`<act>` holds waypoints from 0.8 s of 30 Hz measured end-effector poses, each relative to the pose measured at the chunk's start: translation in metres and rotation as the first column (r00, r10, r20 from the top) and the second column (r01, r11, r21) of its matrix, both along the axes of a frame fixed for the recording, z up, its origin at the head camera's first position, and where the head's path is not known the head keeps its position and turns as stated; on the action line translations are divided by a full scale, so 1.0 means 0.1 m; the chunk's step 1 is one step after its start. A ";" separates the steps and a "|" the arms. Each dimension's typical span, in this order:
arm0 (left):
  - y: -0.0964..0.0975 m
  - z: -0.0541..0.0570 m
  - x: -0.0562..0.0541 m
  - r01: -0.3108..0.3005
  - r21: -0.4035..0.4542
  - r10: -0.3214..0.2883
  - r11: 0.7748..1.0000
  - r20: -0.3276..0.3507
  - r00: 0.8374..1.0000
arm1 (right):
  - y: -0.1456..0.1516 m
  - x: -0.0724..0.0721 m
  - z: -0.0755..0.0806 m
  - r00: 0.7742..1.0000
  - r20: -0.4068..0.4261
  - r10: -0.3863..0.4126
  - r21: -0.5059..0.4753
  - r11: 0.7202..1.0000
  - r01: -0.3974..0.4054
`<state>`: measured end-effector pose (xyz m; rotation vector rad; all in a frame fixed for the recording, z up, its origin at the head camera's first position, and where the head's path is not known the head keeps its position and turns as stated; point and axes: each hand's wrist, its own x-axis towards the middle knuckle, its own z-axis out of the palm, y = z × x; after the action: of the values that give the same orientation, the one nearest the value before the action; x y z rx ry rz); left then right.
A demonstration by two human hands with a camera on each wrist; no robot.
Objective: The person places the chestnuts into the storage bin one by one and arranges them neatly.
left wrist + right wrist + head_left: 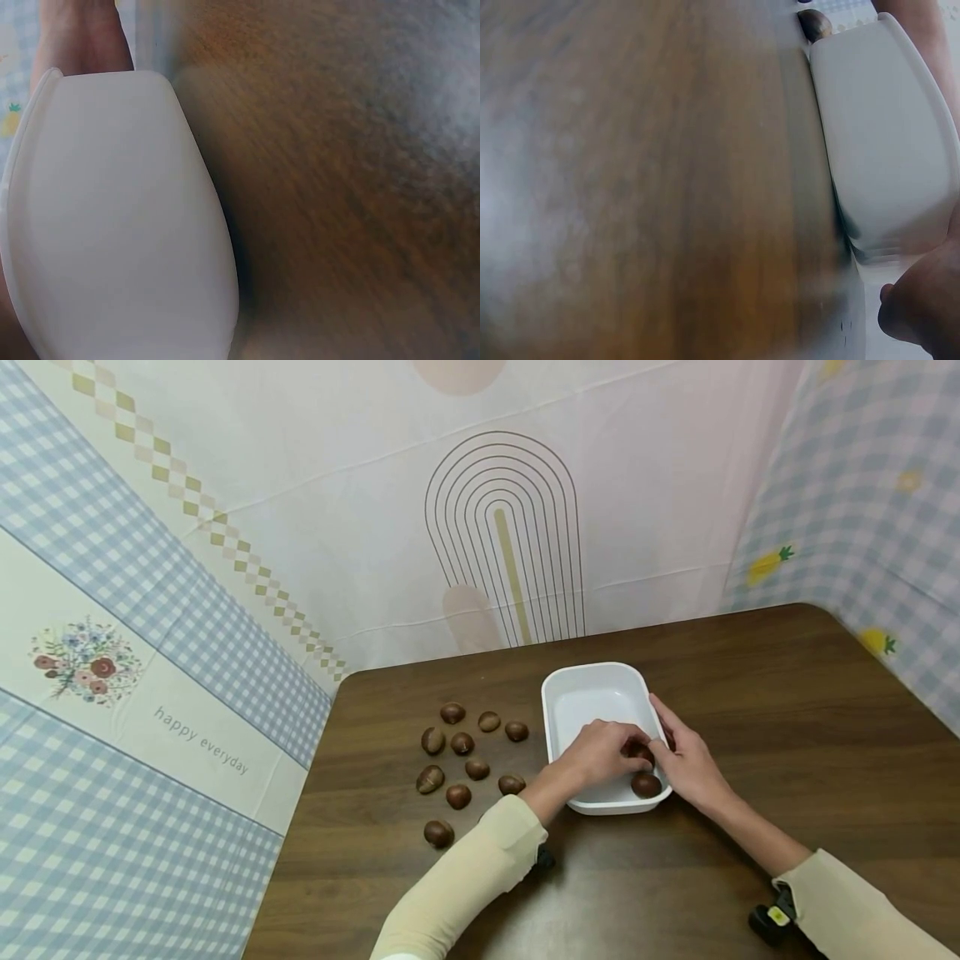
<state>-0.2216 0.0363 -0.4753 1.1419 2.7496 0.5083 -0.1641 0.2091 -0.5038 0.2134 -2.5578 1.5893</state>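
L hand (pixel 600 753) pinches a glossy dark-brown rounded chestnut (pixel 641 752) inside the white rectangular plastic-look tray (pixel 588 702), R side, w/ R hand (pixel 692 768) gripping that edge; excess R-hand pressure may tip it, spilling contents onto brown wood-grain desk (pixel 795 718).

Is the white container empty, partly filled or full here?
Partly filled: at least one chestnut lies in the near right corner of the container, whose far floor is bare.

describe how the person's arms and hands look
The left sleeve and right sleeve are cream, ending short of the hands. The left hand and right hand are bare. A black device with a yellow patch shows by the right sleeve, a black piece by the left.
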 end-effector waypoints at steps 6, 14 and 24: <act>-0.01 -0.01 0.00 0.004 0.001 -0.004 1.000 0.009 1.000 | 0.00 -0.01 0.00 1.000 0.011 -0.002 0.006 1.000 0.002; -0.01 0.00 0.00 0.016 0.006 -0.016 1.000 0.010 1.000 | 0.01 -0.02 -0.02 1.000 0.008 -0.003 -0.005 1.000 0.003; -0.01 -0.01 0.01 0.019 0.005 -0.019 1.000 0.017 1.000 | 0.01 -0.01 0.00 1.000 0.025 0.003 0.004 1.000 -0.003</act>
<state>-0.2205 0.0353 -0.4761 1.1585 2.7214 0.5209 -0.1653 0.2102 -0.5042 0.1997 -2.5808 1.5972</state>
